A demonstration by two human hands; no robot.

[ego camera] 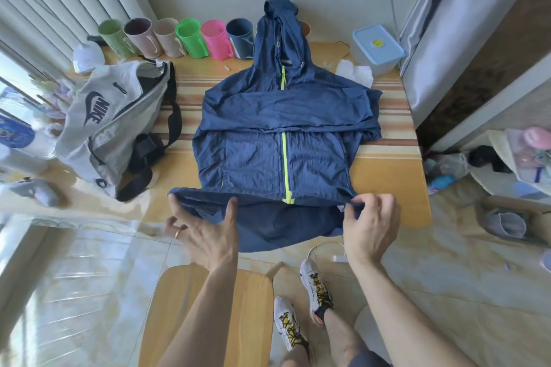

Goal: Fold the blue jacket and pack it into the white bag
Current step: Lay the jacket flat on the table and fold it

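The blue jacket [277, 140] lies front up on the table [390, 176], hood pointing away, yellow zip down its middle, and both sleeves folded across the chest. Its hem is lifted off the table's near edge, and the back panel hangs below it. My left hand [205, 232] pinches the hem's left corner between thumb and fingers. My right hand [369, 223] pinches the hem's right corner. The white bag [116, 125], with a dark logo and black straps, slumps on the table to the jacket's left.
A row of coloured mugs [190, 37] lines the table's far edge. A lidded plastic box [377, 49] and crumpled tissue [354, 71] sit at the far right. A wooden stool [208, 313] stands below my arms, my shoes [316, 289] beside it. Clutter lies on the floor at right.
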